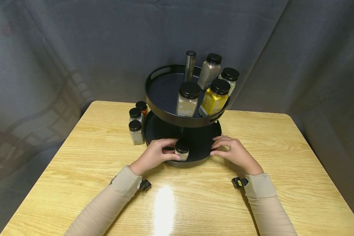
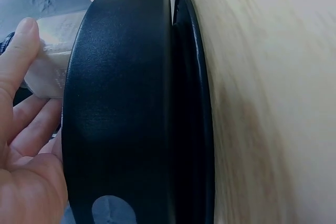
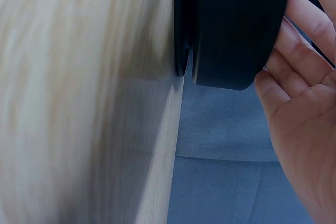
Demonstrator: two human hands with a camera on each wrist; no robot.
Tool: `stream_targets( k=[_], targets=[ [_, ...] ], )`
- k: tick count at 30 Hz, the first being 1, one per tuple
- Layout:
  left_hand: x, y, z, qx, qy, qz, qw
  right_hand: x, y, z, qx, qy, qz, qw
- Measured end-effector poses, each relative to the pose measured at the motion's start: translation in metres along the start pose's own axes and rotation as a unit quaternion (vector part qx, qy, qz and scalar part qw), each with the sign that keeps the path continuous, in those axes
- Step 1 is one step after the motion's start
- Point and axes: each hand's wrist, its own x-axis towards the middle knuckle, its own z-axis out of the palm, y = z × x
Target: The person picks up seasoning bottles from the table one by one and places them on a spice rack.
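A small spice jar (image 1: 182, 154) with a black lid stands at the front of the lower tray (image 1: 199, 141) of a black two-tier turntable. My left hand (image 1: 157, 152) holds this jar from its left side, thumb in front and fingers behind. In the left wrist view, the jar's clear body (image 2: 50, 72) shows above the tray wall (image 2: 118, 93). At the tray's right side, my right hand (image 1: 231, 150) rests its loosely bent fingers against the rim. The right wrist view shows those fingers (image 3: 296, 51) along the top edge of the dark tray wall (image 3: 236, 30).
The upper tray (image 1: 162, 93) carries several black-lidded spice jars, one a yellow jar (image 1: 213, 101), around a metal center post (image 1: 189, 67). Left of the turntable, three more jars (image 1: 136, 134) stand on the wooden table (image 1: 100, 157). A grey curtain (image 1: 112, 49) hangs behind.
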Motion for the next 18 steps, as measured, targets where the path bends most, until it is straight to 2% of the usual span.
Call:
stream_targets(
  k=[6, 13, 18],
  targets=[
    [-0.0004, 0.0001, 0.0007, 0.028, -0.004, 0.008, 0.9996, -0.0001, -0.0003, -0.0004, -0.003, 0.001, -0.004, 1.0],
    [-0.0002, -0.0026, 0.0012, 0.059, -0.013, 0.046, 0.9971, -0.0007, -0.0007, -0.0006, -0.001, -0.001, 0.002, 1.0],
    [-0.0004, -0.0007, 0.0002, 0.065, -0.017, 0.027, 0.9974, 0.0006, -0.0004, -0.0004, 0.003, -0.002, 0.0, 1.0]
  ],
)
